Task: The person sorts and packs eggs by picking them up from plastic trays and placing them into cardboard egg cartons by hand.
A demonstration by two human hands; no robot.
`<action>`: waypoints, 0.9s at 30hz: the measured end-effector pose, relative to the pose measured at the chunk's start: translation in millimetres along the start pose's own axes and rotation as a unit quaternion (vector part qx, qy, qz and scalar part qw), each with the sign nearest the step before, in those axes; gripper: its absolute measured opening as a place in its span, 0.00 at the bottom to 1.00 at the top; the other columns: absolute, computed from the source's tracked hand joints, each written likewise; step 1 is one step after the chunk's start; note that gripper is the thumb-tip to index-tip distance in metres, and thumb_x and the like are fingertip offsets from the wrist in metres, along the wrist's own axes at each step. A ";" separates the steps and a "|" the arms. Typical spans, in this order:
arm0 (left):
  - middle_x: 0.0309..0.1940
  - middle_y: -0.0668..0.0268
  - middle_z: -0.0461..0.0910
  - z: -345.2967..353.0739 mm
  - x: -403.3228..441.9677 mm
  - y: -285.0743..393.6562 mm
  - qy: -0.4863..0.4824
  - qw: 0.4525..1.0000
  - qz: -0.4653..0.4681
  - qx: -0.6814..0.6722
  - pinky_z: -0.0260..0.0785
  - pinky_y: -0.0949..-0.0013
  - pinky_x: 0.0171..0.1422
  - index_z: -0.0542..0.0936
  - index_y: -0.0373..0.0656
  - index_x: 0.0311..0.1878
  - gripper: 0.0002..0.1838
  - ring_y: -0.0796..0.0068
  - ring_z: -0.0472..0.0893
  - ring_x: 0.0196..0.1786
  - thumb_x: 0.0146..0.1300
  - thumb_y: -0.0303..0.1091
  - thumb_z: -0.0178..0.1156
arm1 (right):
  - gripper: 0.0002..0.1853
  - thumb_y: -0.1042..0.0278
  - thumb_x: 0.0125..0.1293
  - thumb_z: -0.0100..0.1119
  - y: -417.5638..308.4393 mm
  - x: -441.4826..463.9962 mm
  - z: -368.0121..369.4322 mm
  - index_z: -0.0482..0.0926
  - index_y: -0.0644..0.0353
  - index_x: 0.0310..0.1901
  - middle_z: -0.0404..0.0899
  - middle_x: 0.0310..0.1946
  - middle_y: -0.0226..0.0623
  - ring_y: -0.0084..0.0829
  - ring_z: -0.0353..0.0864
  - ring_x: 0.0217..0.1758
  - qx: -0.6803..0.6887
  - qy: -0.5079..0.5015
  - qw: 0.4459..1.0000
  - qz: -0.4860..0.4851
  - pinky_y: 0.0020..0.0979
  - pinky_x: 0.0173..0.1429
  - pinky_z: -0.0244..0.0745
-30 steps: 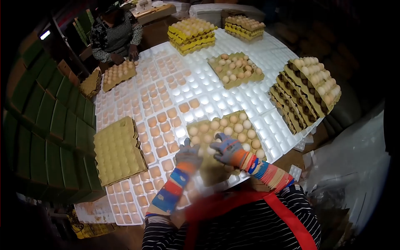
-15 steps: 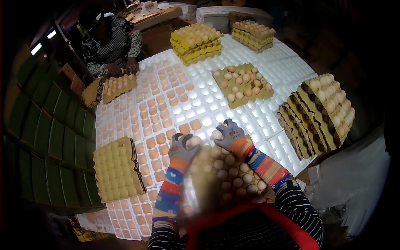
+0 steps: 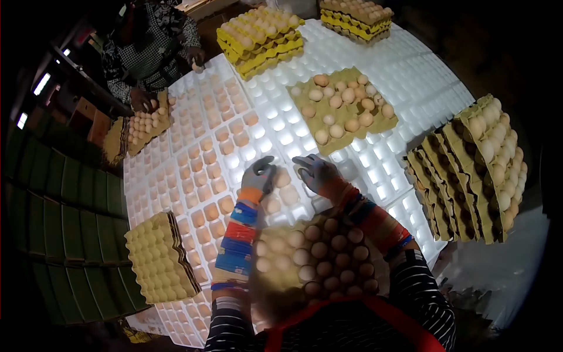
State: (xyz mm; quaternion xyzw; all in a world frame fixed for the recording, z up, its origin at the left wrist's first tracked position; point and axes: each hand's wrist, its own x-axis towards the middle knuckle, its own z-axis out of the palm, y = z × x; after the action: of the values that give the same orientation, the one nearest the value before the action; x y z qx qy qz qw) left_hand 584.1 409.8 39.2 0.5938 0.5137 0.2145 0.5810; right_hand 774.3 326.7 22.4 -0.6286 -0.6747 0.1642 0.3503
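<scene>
My left hand [image 3: 258, 175], in a grey glove, is over a white plastic egg tray [image 3: 305, 200]. Its fingers are curved and apart, with no egg visible between them. Just right of it, pale eggs [image 3: 287, 195] sit in the tray's cells. My right hand [image 3: 318, 175], also gloved, has its fingers around a pale egg [image 3: 298, 172], mostly hidden, low over the same tray. Close to my body, below both forearms, lies a pulp tray with many eggs [image 3: 319, 250]; its left part is blurred.
White cell trays cover the table, many on the left filled with eggs. A pulp tray with scattered eggs [image 3: 346, 108] lies ahead. Stacked egg trays stand at right [image 3: 469, 170] and back [image 3: 261, 44]. Emptied pulp trays [image 3: 158, 258] are at left. A co-worker [image 3: 149, 50] handles eggs at back left.
Both hands have moved forward from above the near pulp tray to the white cells. The egg from my left hand is out of its fingers. The co-worker's one hand has reached outward with an egg.
</scene>
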 end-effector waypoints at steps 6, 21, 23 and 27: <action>0.42 0.65 0.77 -21.2 -25.2 -74.4 0.108 0.938 0.302 0.133 0.69 0.73 0.41 0.78 0.43 0.52 0.14 0.74 0.76 0.36 0.64 0.30 0.52 | 0.15 0.74 0.55 0.54 24.2 -1.5 23.9 0.79 0.51 0.45 0.79 0.38 0.37 0.43 0.75 0.43 0.026 0.020 0.975 -0.219 0.39 0.48 0.72; 0.40 0.60 0.78 -38.4 -146.4 -49.4 0.114 0.925 0.285 0.224 0.70 0.61 0.50 0.81 0.47 0.44 0.14 0.58 0.77 0.45 0.53 0.30 0.62 | 0.13 0.63 0.52 0.61 -73.4 -85.7 -34.9 0.79 0.51 0.40 0.78 0.36 0.34 0.40 0.76 0.40 -0.053 -0.076 0.978 -0.185 0.38 0.43 0.71; 0.41 0.60 0.78 -39.6 -172.8 -36.9 0.065 0.911 0.301 0.275 0.71 0.59 0.49 0.80 0.49 0.47 0.18 0.58 0.77 0.45 0.51 0.37 0.64 | 0.14 0.60 0.49 0.62 -78.7 -78.5 -23.7 0.78 0.49 0.39 0.76 0.35 0.35 0.40 0.75 0.39 -0.069 -0.090 0.977 -0.182 0.37 0.43 0.70; 0.54 0.55 0.73 -36.0 -213.6 -43.9 -0.009 0.881 0.273 0.386 0.69 0.58 0.57 0.76 0.51 0.55 0.29 0.53 0.74 0.53 0.48 0.48 0.68 | 0.16 0.55 0.49 0.61 -99.5 -89.1 -13.5 0.77 0.50 0.41 0.75 0.42 0.38 0.40 0.74 0.45 -0.235 -0.222 0.934 -0.150 0.37 0.46 0.72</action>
State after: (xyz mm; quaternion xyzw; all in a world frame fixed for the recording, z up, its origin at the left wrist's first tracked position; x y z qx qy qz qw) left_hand 456.3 234.3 80.7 0.8898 0.3676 0.1441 0.2290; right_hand 707.3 222.4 74.0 -0.5318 -0.8412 0.0811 0.0545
